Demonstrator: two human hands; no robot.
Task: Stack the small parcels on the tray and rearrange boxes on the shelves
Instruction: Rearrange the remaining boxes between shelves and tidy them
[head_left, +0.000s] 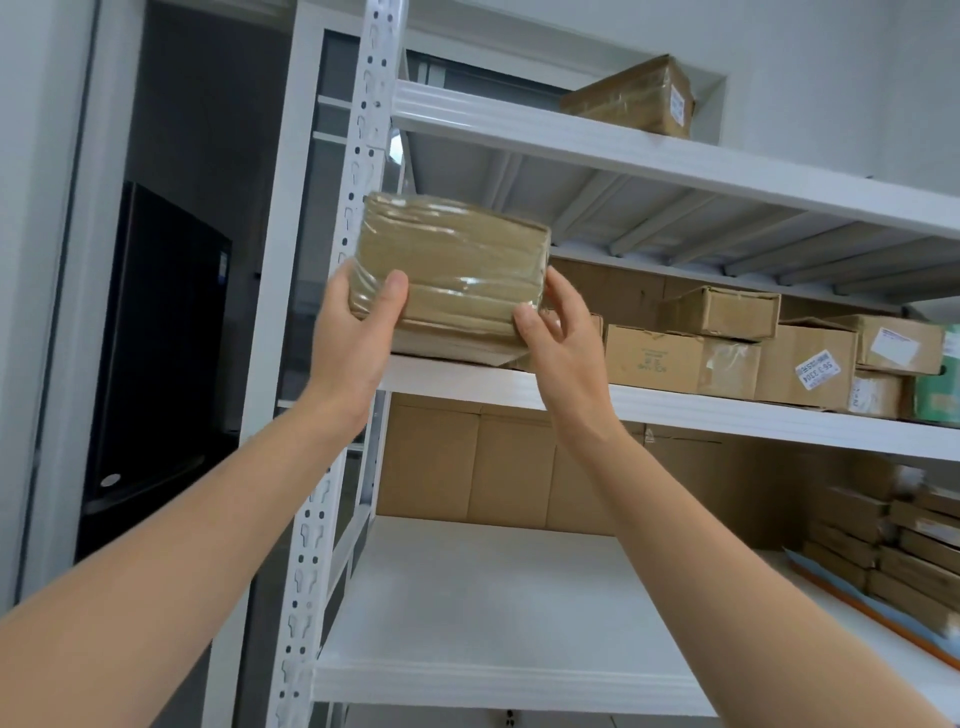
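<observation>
Both hands hold 1 brown parcel (452, 260), wrapped in clear tape, at the left end of the middle shelf (675, 410) of a white metal rack. The left hand (353, 332) grips the parcel's lower left corner, its thumb laid across the front face and its fingers hidden behind. The right hand (561, 343) pinches the lower right corner, with the thumb on the front edge and the curled fingers round the right side. The parcel stands upright on its long edge, directly over a flat cardboard piece (447, 345) that lies on the middle shelf; whether it touches that piece cannot be told. Further right along the middle shelf sits a row of cardboard boxes (654, 358), some with white labels, stacked 2 high in places. On the shelf above the middle shelf lies 1 taped box (634, 96), towards the right. On the lower shelf (493, 623) below the middle shelf, large plain cartons (467, 462) stand along the back, and at the far right small parcels (914, 545) are piled in blurred stacks beside a flat blue thing with an orange edge (857, 608). Left of the middle shelf rises the perforated post (358, 156), and beyond it a black appliance (166, 338).
</observation>
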